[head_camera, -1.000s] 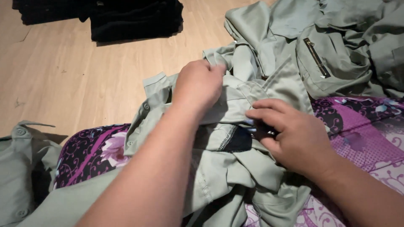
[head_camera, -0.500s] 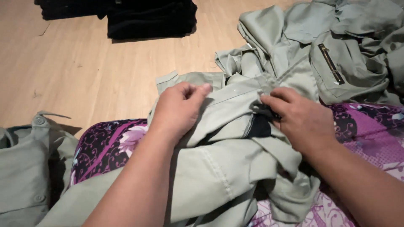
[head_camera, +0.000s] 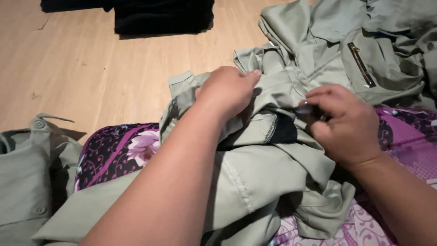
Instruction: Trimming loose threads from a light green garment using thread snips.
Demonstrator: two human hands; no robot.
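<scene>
Garment [head_camera: 255, 182] on patterned cloth [head_camera: 118, 150]; folded stack [head_camera: 164, 16] behind; clothes pile [head_camera: 364, 45] right.

No packages, labels, signs or screens.

Two bare forearms and hands [head_camera: 291, 114], no sleeves, rings, watch or gloves in view.
</scene>
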